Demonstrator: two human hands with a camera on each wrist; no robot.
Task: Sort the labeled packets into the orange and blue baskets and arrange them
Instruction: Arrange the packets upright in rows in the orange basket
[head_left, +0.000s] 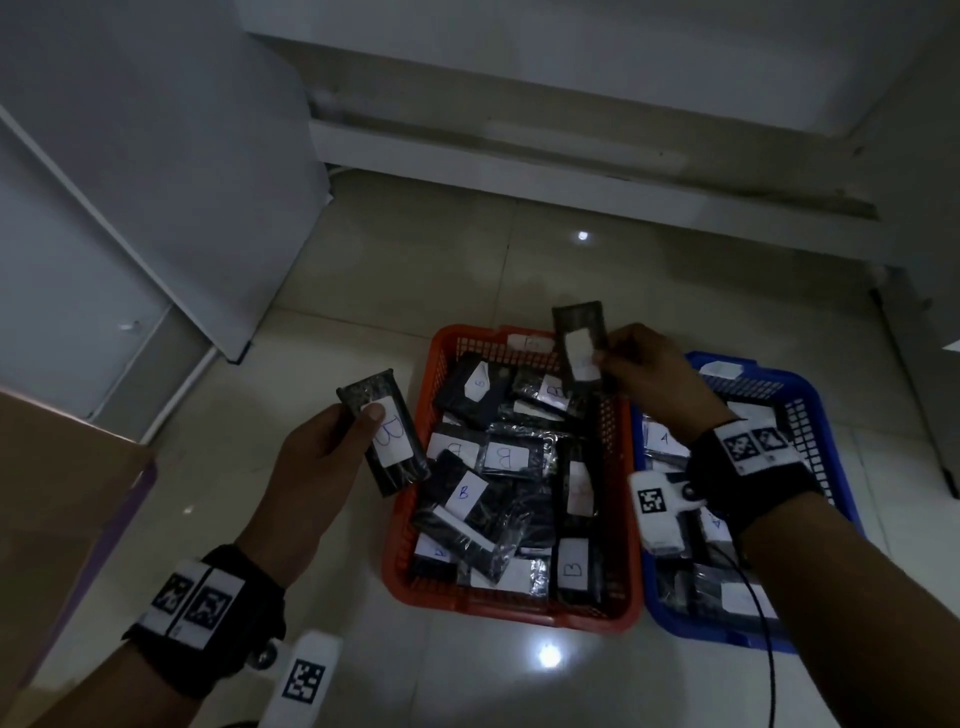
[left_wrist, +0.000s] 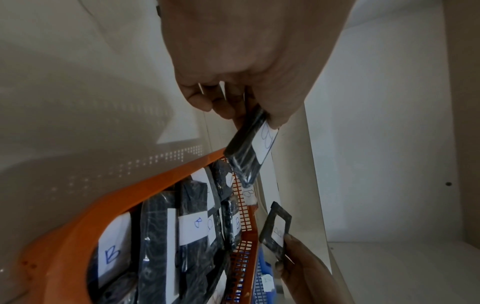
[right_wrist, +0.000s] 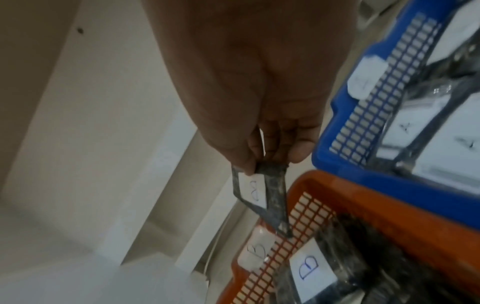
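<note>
My left hand (head_left: 332, 441) grips a black packet labelled B (head_left: 387, 439) just left of the orange basket (head_left: 410, 545); the thumb lies on its white label (left_wrist: 266, 139). My right hand (head_left: 639, 369) pinches a second black B packet (head_left: 579, 345) upright above the orange basket's far rim; its label (right_wrist: 253, 190) faces the right wrist camera. The orange basket holds several black packets marked B (head_left: 506, 457). The blue basket (head_left: 810, 415) to its right holds packets marked A (right_wrist: 405, 127), partly hidden by my right forearm.
Both baskets stand side by side on a glossy tiled floor (head_left: 363, 291). A white cabinet door (head_left: 156, 182) stands open at left, a brown cardboard box (head_left: 57, 493) lies at the near left, and a white unit (head_left: 571, 104) runs along the back.
</note>
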